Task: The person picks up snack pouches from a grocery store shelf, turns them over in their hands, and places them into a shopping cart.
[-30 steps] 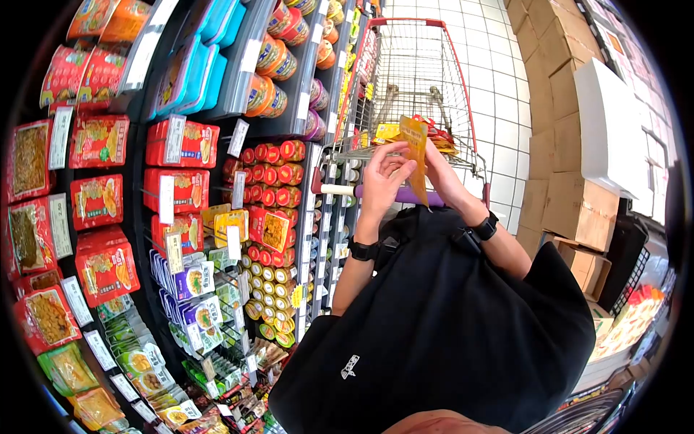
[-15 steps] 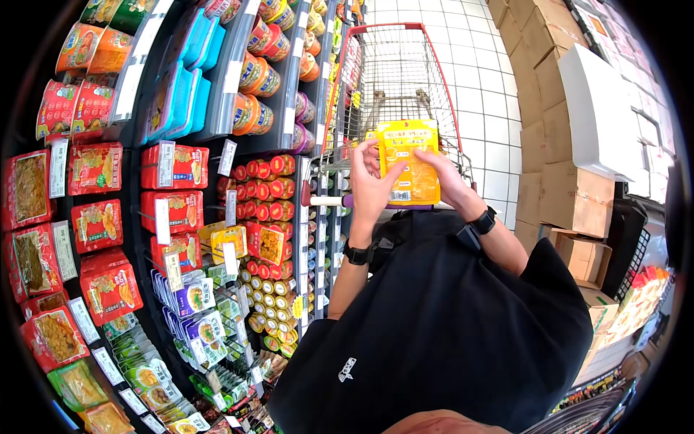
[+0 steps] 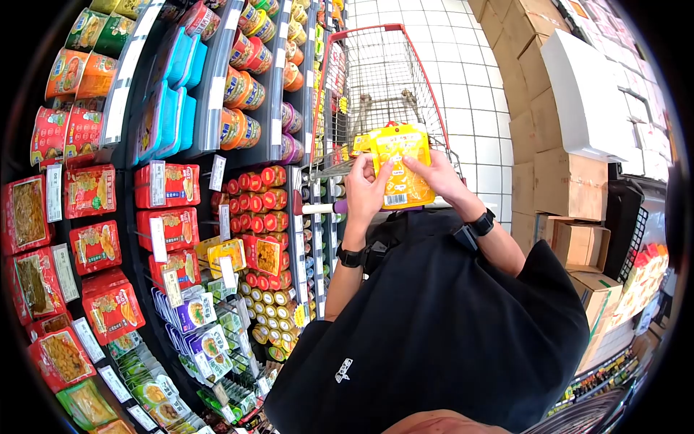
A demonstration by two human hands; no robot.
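Note:
Both hands grip a yellow food packet (image 3: 406,184) with printed lettering and a barcode at its lower left. My left hand (image 3: 364,186) pinches its left edge, the thumb lying over the front and the other fingers partly behind. From the other side my right hand (image 3: 442,179) grips it, thumb also pressed on the front. Beyond the packet stands a wire shopping cart (image 3: 394,28) with a red rim. Another yellow packet (image 3: 361,145) shows in the cart, just past my left hand. The cart's handle (image 3: 318,208) runs beneath my hands.
To the left, store shelves hold cup noodles (image 3: 242,88), red boxed packs (image 3: 168,184), jars (image 3: 271,199) and hanging sachets (image 3: 195,311). Stacked cardboard boxes (image 3: 569,184) and a white box (image 3: 582,98) line the right. White floor tiles (image 3: 463,65) lie between.
The packet has tilted and crumpled slightly in my hands, its upper part folding back. My view has shifted a little, exposing more of the yellow packet in the cart.

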